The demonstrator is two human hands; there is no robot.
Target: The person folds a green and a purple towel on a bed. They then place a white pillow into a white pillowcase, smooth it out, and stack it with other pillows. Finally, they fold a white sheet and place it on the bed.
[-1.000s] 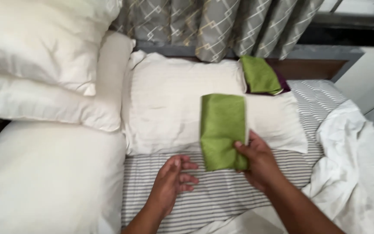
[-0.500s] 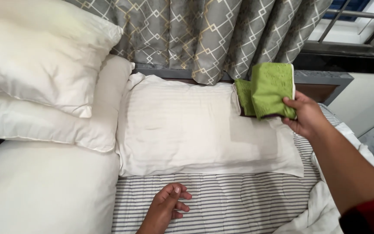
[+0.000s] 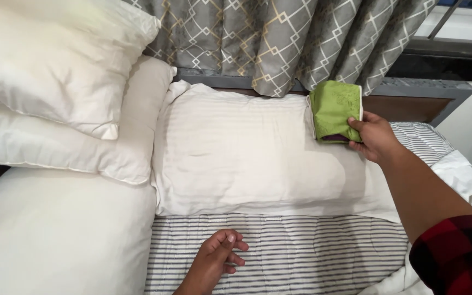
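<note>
Since the earlier frames the right hand (image 3: 375, 136) has carried the folded green cloth (image 3: 335, 109) from the pillow's middle to the upper right of the frame and lowered it against the headboard end. Fingers are closed on the cloth's lower right edge, thumb on top; a dark purple strip shows under the fold. Left hand (image 3: 219, 261) lies loose, fingers half curled, holding nothing, on the striped sheet (image 3: 301, 254) at bottom centre, about where it was. Cloth sits at the far right end of the white pillow (image 3: 247, 153). More white pillows (image 3: 55, 82) stacked at left, grey patterned curtain (image 3: 279, 38) across the top.
</note>
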